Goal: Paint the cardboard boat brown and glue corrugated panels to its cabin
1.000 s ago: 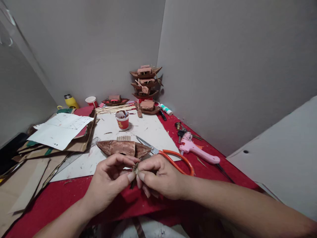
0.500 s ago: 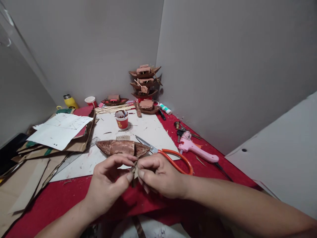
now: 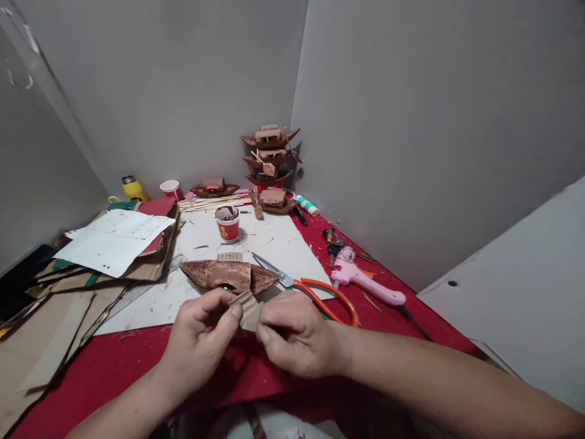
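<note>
While our left grip [image 3: 198, 335] is pinching one side of a small ridged cardboard piece [image 3: 248, 310], our right grip [image 3: 297, 335] is clasping its other side. We are holding the piece over the red surface [image 3: 137, 366], on the near side of a brown model boat [image 3: 228, 275]. Orange-handled scissors [image 3: 299, 286] are lying just beyond our right grip, a pink glue gun [image 3: 365, 281] is resting farther right, and a paper cup [image 3: 228, 230] is standing behind the boat.

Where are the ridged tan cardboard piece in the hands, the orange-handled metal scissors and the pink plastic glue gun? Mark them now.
Ridged tan cardboard piece [image 3: 249, 310]: head view, its exposed middle.
Orange-handled metal scissors [image 3: 299, 285]: head view, the handles' blade end.
Pink plastic glue gun [image 3: 364, 280]: head view, its handle.
</note>
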A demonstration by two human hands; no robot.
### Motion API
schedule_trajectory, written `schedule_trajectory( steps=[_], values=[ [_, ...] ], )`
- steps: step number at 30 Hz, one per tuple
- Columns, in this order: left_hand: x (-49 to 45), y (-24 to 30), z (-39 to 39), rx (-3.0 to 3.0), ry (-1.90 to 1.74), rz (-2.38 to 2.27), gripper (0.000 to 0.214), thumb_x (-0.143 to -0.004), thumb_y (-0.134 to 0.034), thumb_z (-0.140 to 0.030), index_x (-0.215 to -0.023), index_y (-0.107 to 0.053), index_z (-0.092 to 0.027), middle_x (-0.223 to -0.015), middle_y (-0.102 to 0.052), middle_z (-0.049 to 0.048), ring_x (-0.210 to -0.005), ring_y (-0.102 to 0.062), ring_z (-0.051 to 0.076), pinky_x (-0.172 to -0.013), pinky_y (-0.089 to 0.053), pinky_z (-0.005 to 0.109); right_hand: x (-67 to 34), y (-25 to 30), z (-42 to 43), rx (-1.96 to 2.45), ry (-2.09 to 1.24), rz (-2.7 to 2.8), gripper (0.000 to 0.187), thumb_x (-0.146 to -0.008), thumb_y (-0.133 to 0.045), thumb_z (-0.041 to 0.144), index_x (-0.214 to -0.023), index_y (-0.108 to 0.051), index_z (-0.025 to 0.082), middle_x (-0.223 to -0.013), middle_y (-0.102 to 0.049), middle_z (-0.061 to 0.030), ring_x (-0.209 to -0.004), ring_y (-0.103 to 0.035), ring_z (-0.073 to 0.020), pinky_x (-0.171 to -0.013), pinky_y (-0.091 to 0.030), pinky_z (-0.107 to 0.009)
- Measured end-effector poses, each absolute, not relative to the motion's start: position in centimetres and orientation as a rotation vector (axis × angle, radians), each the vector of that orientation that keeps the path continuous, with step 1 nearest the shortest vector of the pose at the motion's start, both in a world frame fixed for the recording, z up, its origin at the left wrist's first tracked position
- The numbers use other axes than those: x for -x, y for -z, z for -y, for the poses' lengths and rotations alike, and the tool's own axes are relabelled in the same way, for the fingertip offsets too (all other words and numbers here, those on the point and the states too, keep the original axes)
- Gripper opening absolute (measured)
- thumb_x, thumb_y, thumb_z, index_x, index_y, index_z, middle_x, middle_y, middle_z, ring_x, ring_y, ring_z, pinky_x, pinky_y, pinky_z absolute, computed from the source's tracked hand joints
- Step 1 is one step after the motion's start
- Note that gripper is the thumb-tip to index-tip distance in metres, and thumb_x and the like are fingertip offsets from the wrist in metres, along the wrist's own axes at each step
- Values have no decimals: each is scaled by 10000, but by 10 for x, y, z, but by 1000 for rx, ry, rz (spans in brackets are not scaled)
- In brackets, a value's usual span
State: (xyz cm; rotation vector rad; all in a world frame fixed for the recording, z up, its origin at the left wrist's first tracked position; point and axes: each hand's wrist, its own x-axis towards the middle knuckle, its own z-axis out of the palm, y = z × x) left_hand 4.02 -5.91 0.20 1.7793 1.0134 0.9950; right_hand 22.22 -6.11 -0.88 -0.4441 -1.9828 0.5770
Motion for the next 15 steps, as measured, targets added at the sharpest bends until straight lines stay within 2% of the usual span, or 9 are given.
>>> schedule_trajectory(
  steps=[5, 11, 15],
  values=[
    [-42, -11, 53, -1546, -1119, -1045, 198, -849, -613, -322, -726, -626, -168, -596, -580, -45, -543, -523, 78, -525, -430, 167, -223, 19, 59, 310, -314, 2024, 244, -727, -450, 75, -627, -316, 252, -504, -293, 73, -431, -279, -107, -453, -256, -264],
    [-44, -11, 53, -1347, -1024, -907, 185, -858, -613, -351, -809, -594, -174, -585, -633, -36, -503, -592, 104, -531, -491, 209, -222, 27, 56, 269, -290, 2035, 171, -763, -437, 77, -696, -423, 234, -536, -528, 13, -449, -464, -114, -484, -356, -242],
    [-44, -10, 55, -1312, -903, -797, 155, -837, -650, -314, -814, -599, -169, -631, -643, -33, -525, -599, 90, -540, -489, 194, -222, 27, 57, 285, -300, 2060, 151, -776, -427, 83, -737, -457, 226, -563, -591, -10, -477, -530, -124, -505, -395, -242]
  ],
)
